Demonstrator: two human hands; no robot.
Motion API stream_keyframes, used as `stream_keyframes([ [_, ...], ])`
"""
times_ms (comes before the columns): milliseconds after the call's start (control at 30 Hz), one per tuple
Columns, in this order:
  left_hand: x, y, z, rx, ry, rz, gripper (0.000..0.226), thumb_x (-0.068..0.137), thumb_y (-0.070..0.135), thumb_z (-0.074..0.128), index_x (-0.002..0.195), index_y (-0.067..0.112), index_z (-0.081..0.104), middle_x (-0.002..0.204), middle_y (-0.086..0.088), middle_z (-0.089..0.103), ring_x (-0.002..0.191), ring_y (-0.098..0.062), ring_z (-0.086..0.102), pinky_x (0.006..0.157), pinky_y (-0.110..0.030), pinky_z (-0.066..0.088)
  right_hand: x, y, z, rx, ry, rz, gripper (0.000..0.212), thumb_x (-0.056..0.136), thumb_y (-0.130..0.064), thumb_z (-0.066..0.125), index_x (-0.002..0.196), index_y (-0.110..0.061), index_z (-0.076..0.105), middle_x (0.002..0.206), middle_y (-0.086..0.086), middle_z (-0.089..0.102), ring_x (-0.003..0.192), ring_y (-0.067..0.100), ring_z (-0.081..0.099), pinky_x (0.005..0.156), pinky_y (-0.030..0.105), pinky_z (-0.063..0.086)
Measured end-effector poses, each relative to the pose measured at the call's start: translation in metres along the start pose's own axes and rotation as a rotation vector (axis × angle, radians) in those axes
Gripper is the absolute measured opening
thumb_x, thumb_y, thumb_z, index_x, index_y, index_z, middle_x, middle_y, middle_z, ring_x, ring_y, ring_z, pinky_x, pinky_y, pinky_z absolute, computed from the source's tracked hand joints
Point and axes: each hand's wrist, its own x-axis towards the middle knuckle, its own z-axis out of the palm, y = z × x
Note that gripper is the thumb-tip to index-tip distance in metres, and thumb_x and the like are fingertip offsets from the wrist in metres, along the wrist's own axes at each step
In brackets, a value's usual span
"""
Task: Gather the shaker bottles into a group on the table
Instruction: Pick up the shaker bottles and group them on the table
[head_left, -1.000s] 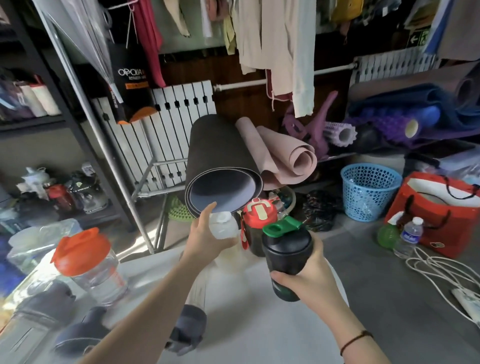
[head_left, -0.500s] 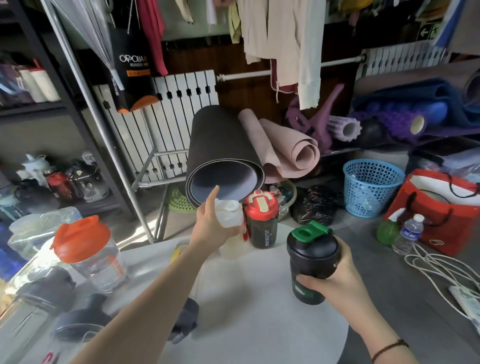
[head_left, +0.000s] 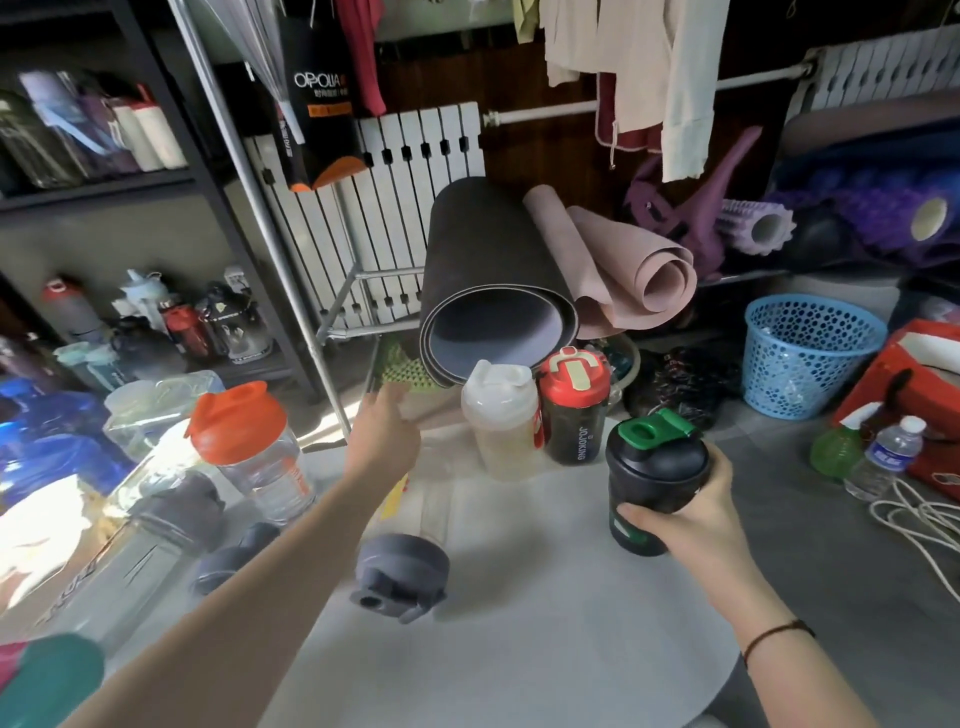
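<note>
Shaker bottles are spread over the round white tabletop (head_left: 545, 597): a cream shaker (head_left: 500, 422) and a red-lidded dark shaker (head_left: 574, 406) stand touching at the far edge, and we take these two as the start of the group. Our right hand (head_left: 691, 514) has its grip closed around the black shaker with the green lid (head_left: 655, 483), held upright just in front and to the right of that pair. Our left hand (head_left: 385, 435) is empty, with the fingers loosely spread, near the far edge and to the left of the cream shaker.

To do this step well, we should lower the black shaker flat beside the red-lidded one, close but without knocking it, because both stand near the edge. We let go only when the base sits fully on the tabletop.

We think the left hand can then take the orange-lidded clear shaker (head_left: 254, 452), which stands well apart on the left. The grey-lidded clear shaker (head_left: 402, 564) near the middle and the others at the left are also not gathered.
</note>
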Motion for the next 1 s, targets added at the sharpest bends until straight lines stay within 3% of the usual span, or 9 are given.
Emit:
stream_keyframes([
  [67, -0.005, -0.012, -0.010, 0.295, -0.157, 0.091, 0.056, 0.080, -0.005, 0.047, 0.126, 0.025, 0.058, 0.137, -0.007, 0.050, 0.124, -0.027, 0.050, 0.098, -0.033, 0.043, 0.000, 0.001, 0.002, -0.009, 0.027, -0.013, 0.099, 0.046, -0.020, 0.091, 0.121, -0.047, 0.032, 0.106, -0.024, 0.053, 0.105, 0.018, 0.057, 0.093, 0.046, 0.049],
  [200, -0.018, -0.031, -0.016, 0.792, -0.484, 0.439, 0.073, 0.085, 0.001, 0.047, 0.143, 0.042, 0.032, 0.151, 0.001, 0.028, 0.128, -0.024, 0.045, 0.091, -0.033, 0.049, -0.003, 0.003, 0.002, 0.000, 0.050, -0.031, 0.101, 0.051, -0.012, 0.091, 0.128, -0.040, 0.032, 0.118, -0.011, 0.053, 0.107, 0.016, 0.054, 0.096, 0.044, 0.047],
  [267, -0.024, -0.044, -0.013, 0.908, -0.440, 0.639, 0.085, 0.082, 0.004, 0.058, 0.144, 0.050, 0.022, 0.155, 0.002, 0.022, 0.128, -0.024, 0.045, 0.085, -0.032, 0.053, -0.005, 0.004, -0.001, 0.022, 0.030, -0.028, 0.101, 0.054, -0.008, 0.090, 0.132, -0.036, 0.032, 0.122, -0.007, 0.053, 0.111, 0.017, 0.055, 0.098, 0.044, 0.046],
  [367, -0.025, -0.052, -0.010, 1.064, -0.362, 0.881, 0.099, 0.057, 0.010, 0.076, 0.137, 0.050, 0.033, 0.139, 0.000, 0.054, 0.106, -0.021, 0.066, 0.060, -0.025, 0.059, -0.007, 0.003, -0.005, 0.035, 0.007, -0.018, 0.102, 0.056, -0.005, 0.088, 0.135, -0.035, 0.031, 0.128, -0.003, 0.056, 0.114, 0.020, 0.057, 0.100, 0.044, 0.046],
  [500, -0.020, -0.042, -0.016, 1.019, -0.461, 1.000, 0.105, 0.038, 0.020, 0.090, 0.126, 0.046, 0.040, 0.139, 0.010, 0.054, 0.121, -0.020, 0.059, 0.066, -0.022, 0.059, -0.005, 0.005, -0.006, 0.035, -0.005, -0.015, 0.105, 0.056, -0.003, 0.088, 0.137, -0.035, 0.030, 0.129, 0.000, 0.057, 0.117, 0.020, 0.057, 0.100, 0.039, 0.045],
  [633, -0.021, -0.052, -0.021, 0.788, -0.581, 0.861, 0.080, 0.080, 0.015, 0.066, 0.139, 0.048, 0.024, 0.159, 0.015, 0.014, 0.147, -0.015, 0.018, 0.093, -0.025, 0.049, -0.003, 0.005, -0.006, 0.038, -0.018, -0.006, 0.104, 0.057, -0.004, 0.087, 0.137, -0.036, 0.030, 0.127, -0.002, 0.057, 0.116, 0.019, 0.057, 0.099, 0.038, 0.045],
  [767, -0.029, -0.046, -0.030, 0.376, -0.371, 0.622, 0.081, 0.069, 0.036, 0.075, 0.140, 0.040, 0.037, 0.146, 0.018, 0.036, 0.121, 0.002, 0.039, 0.096, -0.010, 0.026, -0.001, 0.004, -0.006, 0.034, -0.027, -0.022, 0.104, 0.058, 0.000, 0.087, 0.139, -0.030, 0.029, 0.129, 0.000, 0.056, 0.117, 0.019, 0.055, 0.096, 0.033, 0.042],
  [867, -0.026, -0.043, -0.030, 0.082, -0.204, 0.347, 0.093, 0.054, 0.043, 0.086, 0.136, 0.033, 0.043, 0.126, 0.015, 0.046, 0.107, -0.007, 0.049, 0.089, -0.025, 0.041, -0.002, 0.005, -0.007, 0.027, -0.025, -0.041, 0.103, 0.058, 0.000, 0.086, 0.138, -0.030, 0.030, 0.130, 0.001, 0.055, 0.117, 0.020, 0.055, 0.098, 0.037, 0.044],
  [1000, -0.017, -0.034, -0.020, -0.274, -0.111, 0.006, 0.069, 0.059, 0.048, 0.083, 0.116, 0.028, 0.049, 0.098, 0.010, 0.062, 0.088, -0.014, 0.059, 0.076, -0.033, 0.052, -0.005, 0.002, -0.007, 0.048, -0.035, -0.052, 0.103, 0.060, 0.004, 0.085, 0.141, -0.026, 0.029, 0.131, 0.000, 0.053, 0.116, 0.018, 0.054, 0.095, 0.032, 0.042],
])
